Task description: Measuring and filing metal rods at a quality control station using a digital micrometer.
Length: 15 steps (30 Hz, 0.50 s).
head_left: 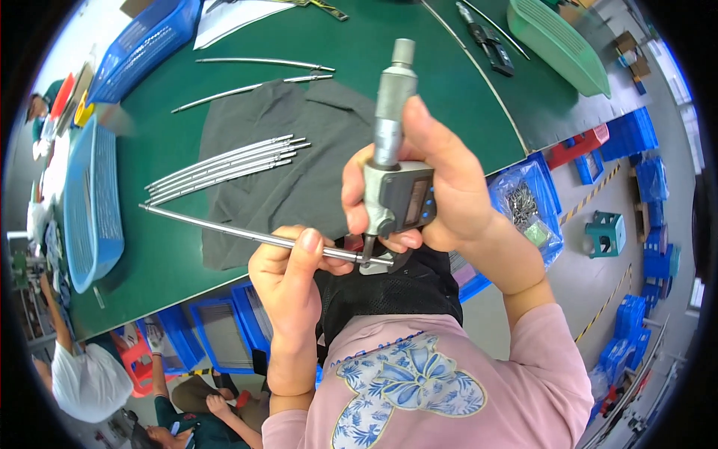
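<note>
My left hand point(290, 280) pinches a thin metal rod point(224, 228) between thumb and fingers, near the rod's right end. In my right hand point(449, 183) is a digital micrometer point(387, 179), held upright with its thimble at the top. The rod's right end lies at the micrometer's jaws; whether both jaws touch it I cannot tell. Several similar metal rods point(228, 168) lie side by side on a dark grey cloth point(262, 202), their left ends reaching past it onto the green table point(179, 280). Two more rods, one of them a curved-looking rod point(262, 62), lie farther back.
Blue baskets, including one blue basket point(93, 209), stand along the left edge. At the back right are a green basket point(561, 49) and another measuring tool point(490, 46). A bin of small metal parts point(521, 206) sits right of me. Co-workers point(90, 378) sit at lower left.
</note>
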Each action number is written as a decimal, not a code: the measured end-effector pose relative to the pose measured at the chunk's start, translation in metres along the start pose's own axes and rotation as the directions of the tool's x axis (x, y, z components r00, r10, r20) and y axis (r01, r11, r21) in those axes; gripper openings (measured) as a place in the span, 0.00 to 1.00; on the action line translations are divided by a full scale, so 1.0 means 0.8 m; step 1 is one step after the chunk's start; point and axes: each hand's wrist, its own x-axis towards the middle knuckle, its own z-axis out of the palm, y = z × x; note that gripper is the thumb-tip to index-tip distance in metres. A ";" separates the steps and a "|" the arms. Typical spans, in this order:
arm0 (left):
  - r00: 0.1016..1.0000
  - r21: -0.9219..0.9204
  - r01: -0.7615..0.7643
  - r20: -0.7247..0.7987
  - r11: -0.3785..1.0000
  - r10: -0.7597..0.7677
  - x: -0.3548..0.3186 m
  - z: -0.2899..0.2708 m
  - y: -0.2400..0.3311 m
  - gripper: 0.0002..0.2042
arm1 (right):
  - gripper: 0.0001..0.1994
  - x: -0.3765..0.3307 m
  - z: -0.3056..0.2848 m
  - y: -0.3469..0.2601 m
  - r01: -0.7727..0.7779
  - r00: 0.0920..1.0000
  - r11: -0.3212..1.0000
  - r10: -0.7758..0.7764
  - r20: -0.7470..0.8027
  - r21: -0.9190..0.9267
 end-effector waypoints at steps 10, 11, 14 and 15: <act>1.000 -0.005 0.001 -0.009 1.000 -0.001 0.002 -0.001 0.000 0.08 | 0.38 0.000 0.001 0.001 0.007 1.000 1.000 -0.007 -0.002 -0.020; 1.000 -0.017 -0.001 -0.012 1.000 0.000 0.001 0.000 0.001 0.08 | 0.38 0.001 0.002 0.000 0.010 1.000 1.000 -0.010 -0.011 -0.028; 1.000 -0.020 -0.017 -0.013 1.000 0.017 -0.001 0.000 0.001 0.09 | 0.39 0.000 0.004 0.001 0.012 0.999 1.000 -0.012 -0.037 0.005; 1.000 -0.003 -0.023 -0.013 1.000 0.023 -0.001 0.002 0.003 0.09 | 0.38 0.000 0.002 0.001 0.018 0.999 1.000 -0.018 -0.041 0.005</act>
